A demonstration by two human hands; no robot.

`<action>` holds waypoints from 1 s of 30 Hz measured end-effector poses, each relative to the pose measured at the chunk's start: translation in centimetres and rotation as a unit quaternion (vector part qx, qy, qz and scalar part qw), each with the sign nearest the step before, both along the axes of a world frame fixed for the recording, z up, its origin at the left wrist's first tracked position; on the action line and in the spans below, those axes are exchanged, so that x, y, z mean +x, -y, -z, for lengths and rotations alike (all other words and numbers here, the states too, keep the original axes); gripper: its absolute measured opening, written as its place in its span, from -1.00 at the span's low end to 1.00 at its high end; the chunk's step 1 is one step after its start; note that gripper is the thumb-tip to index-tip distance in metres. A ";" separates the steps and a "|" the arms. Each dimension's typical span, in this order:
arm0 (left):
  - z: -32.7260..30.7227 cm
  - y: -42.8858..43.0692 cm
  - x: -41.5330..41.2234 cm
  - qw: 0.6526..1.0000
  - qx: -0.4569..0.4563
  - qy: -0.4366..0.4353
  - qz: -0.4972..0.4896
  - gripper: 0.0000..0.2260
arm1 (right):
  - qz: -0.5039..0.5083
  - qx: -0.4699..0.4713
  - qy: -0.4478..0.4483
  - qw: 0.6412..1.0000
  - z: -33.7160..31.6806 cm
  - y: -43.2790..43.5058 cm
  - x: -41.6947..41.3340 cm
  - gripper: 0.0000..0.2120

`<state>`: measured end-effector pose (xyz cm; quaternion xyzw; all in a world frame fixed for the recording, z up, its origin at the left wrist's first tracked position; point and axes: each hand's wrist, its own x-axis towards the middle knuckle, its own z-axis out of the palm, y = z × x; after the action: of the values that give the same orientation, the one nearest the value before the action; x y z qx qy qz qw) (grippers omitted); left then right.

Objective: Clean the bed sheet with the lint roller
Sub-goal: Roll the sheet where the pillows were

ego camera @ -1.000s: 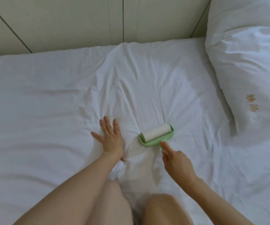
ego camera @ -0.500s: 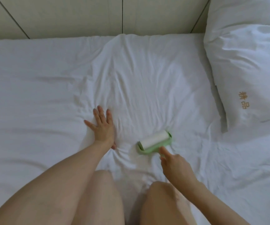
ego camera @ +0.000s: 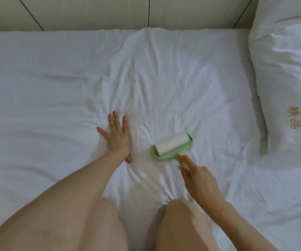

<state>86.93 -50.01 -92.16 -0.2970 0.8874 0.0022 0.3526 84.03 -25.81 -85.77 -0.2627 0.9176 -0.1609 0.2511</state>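
Note:
A green lint roller (ego camera: pixel 172 146) with a white sticky roll lies on the wrinkled white bed sheet (ego camera: pixel 164 84), its roll angled up to the right. My right hand (ego camera: pixel 197 176) grips its short green handle, index finger stretched along the handle toward the roll. To the roller's left, my left hand (ego camera: pixel 117 137) presses flat on the sheet with its fingers spread. Creases fan out between the two hands.
A white pillow (ego camera: pixel 287 69) with gold embroidered characters lies at the right. A beige panelled wall (ego camera: pixel 109 13) runs along the bed's far edge. My two knees (ego camera: pixel 178 214) rest on the sheet at the bottom.
The roller has been pulled back toward my knees with my right hand. My left hand stays flat on the sheet. The camera has tilted a little.

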 end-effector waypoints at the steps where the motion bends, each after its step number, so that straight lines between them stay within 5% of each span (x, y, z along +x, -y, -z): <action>1: 0.0 0.0 0.1 1.000 0.002 -0.001 -0.001 0.40 | -0.006 0.010 0.014 1.000 -0.4 -1.4 0.6 -0.64; 8: 0.0 0.5 0.7 1.000 0.016 -0.023 -0.001 0.41 | -0.050 0.126 0.041 0.990 -2.1 -3.5 1.2 -0.68; 19: -0.4 0.5 1.2 0.997 0.045 -0.034 -0.049 0.39 | -0.030 -0.024 -0.065 0.997 1.7 9.4 -4.2 -0.69; 24: -0.5 0.7 1.2 0.999 0.033 -0.021 -0.023 0.39 | -0.005 -0.003 -0.075 0.997 2.0 1.7 1.4 -0.62; 27: -0.1 0.4 1.0 0.999 0.021 -0.024 -0.023 0.39 | 0.035 0.024 -0.004 0.999 2.5 -3.7 5.0 -0.39; 30: 0.6 0.4 1.0 0.999 0.011 -0.035 -0.012 0.40 | 0.067 0.041 0.020 0.997 4.1 -7.9 7.5 -0.43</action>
<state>87.93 -50.40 -92.73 -0.3038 0.8953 0.0264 0.3249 91.49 -17.95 -89.85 -0.1864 0.9340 -0.1445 0.2684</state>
